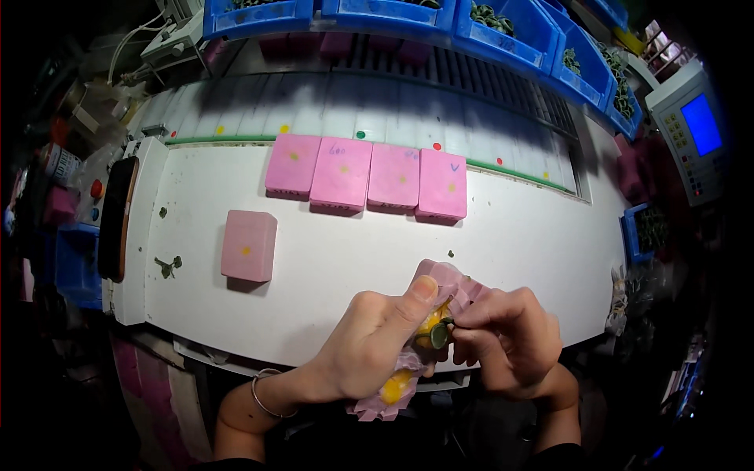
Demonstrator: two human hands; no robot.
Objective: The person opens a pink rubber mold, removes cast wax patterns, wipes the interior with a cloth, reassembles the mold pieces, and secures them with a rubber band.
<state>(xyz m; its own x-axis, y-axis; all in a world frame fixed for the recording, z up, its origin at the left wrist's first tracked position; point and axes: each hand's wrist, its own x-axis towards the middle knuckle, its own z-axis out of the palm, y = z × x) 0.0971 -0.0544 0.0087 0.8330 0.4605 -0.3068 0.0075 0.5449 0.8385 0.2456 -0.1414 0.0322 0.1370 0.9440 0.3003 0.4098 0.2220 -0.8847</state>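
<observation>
In front of me, above the table's near edge, my left hand is closed round a pink rubber mould. The mould is bent open, and yellow shows on its inner faces. A dark green wax piece with a round, cup-like end sticks out of it. My right hand pinches at the edge of this piece with thumb and forefinger, close to the mould's opened side. Those fingers hide part of the piece. One closed pink mould stands apart on the white table, left of my hands.
Several pink moulds stand in a row along a green-edged white strip. Blue bins with small green pieces line the back. A phone lies left; a device with a blue screen stands right. Green scraps lie on the table.
</observation>
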